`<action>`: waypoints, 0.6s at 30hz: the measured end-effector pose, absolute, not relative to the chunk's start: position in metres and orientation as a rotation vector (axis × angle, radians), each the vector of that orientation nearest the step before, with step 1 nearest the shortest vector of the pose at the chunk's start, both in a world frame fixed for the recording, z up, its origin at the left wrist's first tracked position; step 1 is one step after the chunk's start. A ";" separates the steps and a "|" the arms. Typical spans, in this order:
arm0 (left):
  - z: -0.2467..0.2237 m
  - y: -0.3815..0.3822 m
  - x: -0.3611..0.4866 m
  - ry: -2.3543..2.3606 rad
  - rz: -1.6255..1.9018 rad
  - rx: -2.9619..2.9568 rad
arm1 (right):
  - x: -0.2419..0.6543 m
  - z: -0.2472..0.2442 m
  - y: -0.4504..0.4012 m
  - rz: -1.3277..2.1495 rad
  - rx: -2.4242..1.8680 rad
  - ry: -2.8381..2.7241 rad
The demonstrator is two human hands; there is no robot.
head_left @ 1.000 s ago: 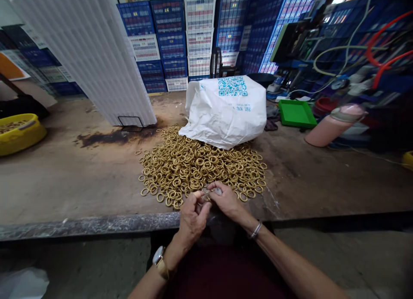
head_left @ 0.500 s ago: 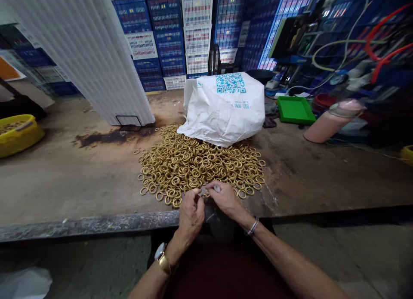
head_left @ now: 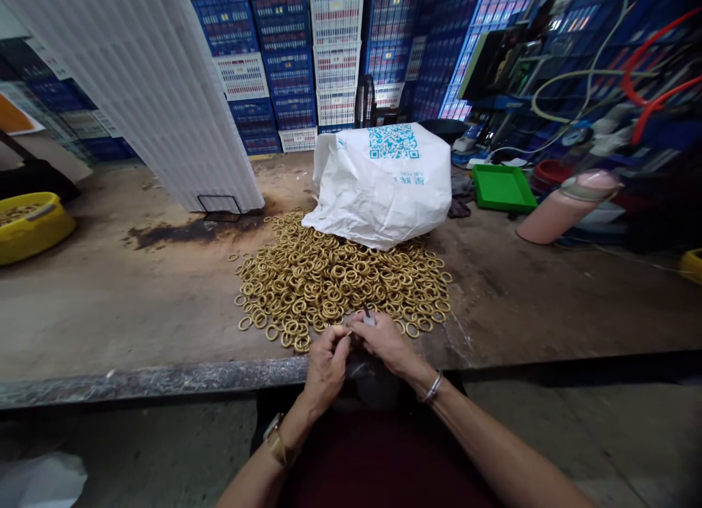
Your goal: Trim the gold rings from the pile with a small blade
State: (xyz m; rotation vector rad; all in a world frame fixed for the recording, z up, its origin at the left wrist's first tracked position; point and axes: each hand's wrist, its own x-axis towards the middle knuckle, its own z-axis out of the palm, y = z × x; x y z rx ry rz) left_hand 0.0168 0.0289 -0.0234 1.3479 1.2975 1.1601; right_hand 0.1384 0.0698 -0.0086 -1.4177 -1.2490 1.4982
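A wide heap of gold-coloured rings (head_left: 329, 274) lies on the table just beyond my hands. My left hand (head_left: 326, 365) is closed in a pinch at the heap's near edge, holding a gold-coloured ring (head_left: 349, 333) that is mostly hidden by the fingers. Close beside it, fingertips nearly meeting, my right hand (head_left: 388, 345) is closed around a small grey tool (head_left: 369, 320); its exact kind cannot be made out. Over the far side of the heap lies a white woven sack (head_left: 384, 190) with blue print, its mouth towards the rings.
A yellow basin (head_left: 38, 230) with small pieces stands at the far left. White corrugated sheets (head_left: 164, 91) rise behind a black wire stand (head_left: 219, 207). To the right are a green tray (head_left: 503, 188) and a pink bottle (head_left: 567, 208). Stacked crates (head_left: 285, 73) line the back.
My right hand has turned slightly, so the grey tool sits at another angle. The left hand has shifted a little to the right, closer to it. The heap looks the same.
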 end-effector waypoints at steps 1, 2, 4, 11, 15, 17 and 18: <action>-0.021 0.029 0.016 1.278 1.141 1.243 | 0.138 -0.010 0.070 1.453 -1.418 -1.302; -0.019 0.029 0.016 1.250 1.115 1.141 | 0.137 -0.011 0.070 1.413 -1.415 -1.349; -0.016 0.029 0.014 1.183 1.060 0.976 | 0.137 -0.014 0.070 1.374 -1.399 -1.405; -0.016 0.027 0.012 1.044 1.056 0.813 | 0.137 -0.013 0.068 1.508 -1.351 -1.333; -0.018 0.025 0.011 1.020 1.084 0.803 | 0.137 -0.011 0.069 1.479 -1.354 -1.376; -0.018 0.025 0.009 1.002 1.096 0.782 | 0.138 -0.012 0.069 1.410 -1.384 -1.431; -0.018 0.025 0.009 0.990 1.105 0.767 | 0.139 -0.013 0.069 1.348 -1.406 -1.483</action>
